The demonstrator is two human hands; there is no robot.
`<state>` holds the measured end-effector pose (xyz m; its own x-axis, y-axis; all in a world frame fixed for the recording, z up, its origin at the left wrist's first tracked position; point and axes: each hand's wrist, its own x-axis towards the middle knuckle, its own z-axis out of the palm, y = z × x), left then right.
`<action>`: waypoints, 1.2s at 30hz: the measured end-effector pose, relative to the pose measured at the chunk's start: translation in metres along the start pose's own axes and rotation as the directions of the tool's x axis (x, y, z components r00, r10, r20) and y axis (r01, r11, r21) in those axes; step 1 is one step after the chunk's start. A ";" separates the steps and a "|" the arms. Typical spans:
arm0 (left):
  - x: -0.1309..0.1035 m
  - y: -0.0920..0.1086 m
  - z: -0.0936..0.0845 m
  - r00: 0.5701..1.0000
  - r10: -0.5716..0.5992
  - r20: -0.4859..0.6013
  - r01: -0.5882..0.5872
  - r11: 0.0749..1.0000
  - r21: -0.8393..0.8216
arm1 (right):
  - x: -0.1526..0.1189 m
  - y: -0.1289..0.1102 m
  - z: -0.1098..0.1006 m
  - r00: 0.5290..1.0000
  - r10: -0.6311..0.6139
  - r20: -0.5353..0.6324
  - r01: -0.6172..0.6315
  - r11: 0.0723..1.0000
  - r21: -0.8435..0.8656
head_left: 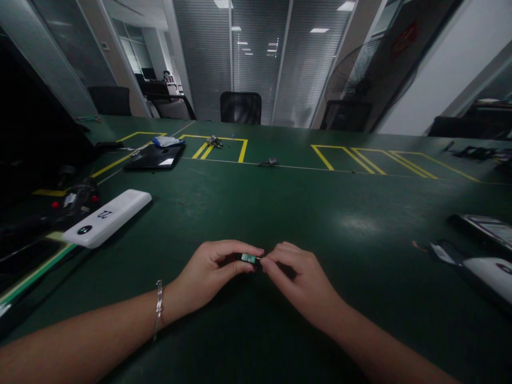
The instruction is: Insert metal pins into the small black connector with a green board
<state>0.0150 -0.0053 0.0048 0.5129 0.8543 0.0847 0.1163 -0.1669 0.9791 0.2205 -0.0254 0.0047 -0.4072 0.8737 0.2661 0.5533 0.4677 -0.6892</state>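
Observation:
Between thumb and fingers, my left hand (pixel 214 269) grips a small black piece with a green circuit board (pixel 248 258) showing on its upper side. A bracelet circles my left wrist. My right hand (pixel 302 277) is pinched at the right end of that piece, where a thin, light-coloured bit shows by the fingertips. What exactly the right fingers hold is too small to make out. Both hands are just above or on the green table (pixel 256 213), near its front.
A white power bank (pixel 110 217) marked 22 lies at left, beside dark gear with red knobs (pixel 76 200). Farther back are a black tablet (pixel 155 156), metal parts (pixel 215 141) and a small dark part (pixel 269 161). Another white device (pixel 492 274) lies at right.

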 end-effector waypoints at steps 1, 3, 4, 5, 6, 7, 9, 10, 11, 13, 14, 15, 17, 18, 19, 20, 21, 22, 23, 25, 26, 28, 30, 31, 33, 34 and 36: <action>0.000 0.000 0.000 1.000 -0.008 0.001 0.008 1.000 -0.011 | 0.000 0.000 0.000 1.000 0.003 -0.006 -0.003 1.000 -0.004; 0.000 0.002 0.001 1.000 -0.022 0.002 0.022 0.999 -0.044 | 0.000 0.000 0.001 1.000 0.011 -0.025 -0.011 1.000 -0.011; 0.000 0.004 0.001 1.000 -0.031 0.002 0.031 0.997 -0.065 | -0.001 0.000 0.000 0.999 0.018 -0.035 -0.018 1.000 -0.010; 0.000 0.005 0.000 0.999 -0.039 0.002 0.039 0.995 -0.087 | -0.001 0.000 0.000 0.999 0.026 -0.044 -0.026 1.000 -0.006; 0.000 0.006 0.000 0.999 -0.048 0.002 0.048 0.993 -0.111 | -0.001 0.000 0.000 0.998 0.033 -0.053 -0.033 0.999 0.002; 0.000 0.007 0.000 0.998 -0.060 0.002 0.059 0.989 -0.135 | -0.001 0.000 0.000 0.998 0.038 -0.059 -0.037 0.999 0.011; 0.002 0.007 -0.001 0.997 -0.080 -0.006 0.078 0.981 -0.176 | -0.001 -0.001 -0.001 0.998 0.032 -0.062 -0.030 0.999 0.032; 0.002 0.006 -0.001 0.996 -0.088 -0.007 0.085 0.979 -0.187 | -0.001 -0.001 -0.001 0.998 0.021 -0.057 -0.018 0.999 0.042; 0.002 0.005 -0.002 0.996 -0.095 0.001 0.093 0.976 -0.195 | -0.001 -0.001 -0.001 0.999 0.010 -0.050 -0.008 0.999 0.053; 0.002 0.002 -0.001 0.994 -0.099 0.046 0.107 0.971 -0.215 | -0.001 -0.002 0.000 0.999 -0.003 -0.040 0.006 0.997 0.071; 0.002 0.001 0.000 0.992 -0.097 0.079 0.113 0.968 -0.224 | -0.001 -0.002 0.000 0.999 -0.004 -0.040 0.007 0.997 0.076; 0.001 -0.001 0.001 0.989 -0.097 0.108 0.120 0.966 -0.228 | -0.001 -0.002 0.000 0.999 0.000 -0.039 0.003 0.997 0.077; 0.000 -0.003 0.003 0.988 -0.090 0.124 0.112 0.976 -0.186 | -0.001 -0.002 0.000 0.999 0.003 -0.040 0.000 0.997 0.075; -0.001 -0.003 0.004 0.990 -0.082 0.116 0.097 0.987 -0.131 | -0.001 -0.002 0.000 0.999 -0.002 -0.036 0.005 0.997 0.075; -0.001 -0.004 0.004 0.992 -0.073 0.106 0.080 0.995 -0.064 | -0.001 -0.002 0.000 0.999 -0.010 -0.030 0.012 0.997 0.077; -0.001 -0.004 0.004 0.993 -0.064 0.096 0.065 0.998 -0.003 | -0.001 -0.002 0.000 1.000 -0.020 -0.023 0.021 0.997 0.080; -0.001 -0.004 0.004 0.995 -0.057 0.086 0.054 0.998 0.039 | -0.001 -0.002 0.000 0.999 -0.027 -0.019 0.029 0.996 0.084; 0.000 -0.004 0.004 0.996 -0.056 0.074 0.052 0.997 0.053 | -0.001 -0.003 0.000 0.999 -0.032 -0.017 0.033 0.996 0.087; 0.000 -0.004 0.003 0.996 -0.061 0.059 0.059 0.997 0.041 | -0.001 -0.003 0.000 0.999 -0.030 -0.016 0.031 0.996 0.085; 0.002 -0.004 0.002 0.998 -0.070 0.012 0.070 0.997 -0.023 | -0.001 -0.003 0.001 1.000 -0.014 -0.022 0.016 0.997 0.070; 0.002 -0.004 0.001 0.998 -0.068 -0.009 0.068 0.996 -0.055 | -0.001 -0.003 0.001 1.000 -0.003 -0.028 0.004 0.998 0.056; 0.003 -0.004 0.000 0.998 -0.055 -0.033 0.052 0.995 -0.085 | -0.001 -0.003 0.001 0.999 0.017 -0.035 -0.016 1.000 0.021; 0.002 -0.004 -0.001 0.998 -0.040 -0.045 0.037 0.997 -0.065 | -0.001 -0.003 0.002 0.999 0.025 -0.037 -0.025 1.000 -0.017; 0.002 -0.004 -0.002 0.998 -0.030 -0.057 0.027 0.999 -0.039 | -0.001 -0.003 0.002 0.999 0.026 -0.039 -0.027 0.999 -0.037; 0.002 -0.004 -0.003 0.997 -0.010 -0.071 0.010 1.000 0.010 | 0.000 -0.003 0.002 0.999 0.023 -0.038 -0.026 0.997 -0.070; 0.001 -0.004 -0.003 0.997 -0.005 -0.074 0.007 1.000 0.029 | 0.000 -0.004 0.002 0.999 0.022 -0.037 -0.026 0.996 -0.085; 0.001 -0.004 -0.004 0.997 -0.003 -0.073 0.006 0.999 0.053 | 0.000 -0.004 0.002 0.999 0.019 -0.032 -0.022 0.994 -0.110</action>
<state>0.0116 -0.0018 0.0021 0.4487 0.8886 0.0955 0.1642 -0.1870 0.9685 0.2169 -0.0281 0.0060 -0.3731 0.8862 0.2745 0.6386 0.4600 -0.6170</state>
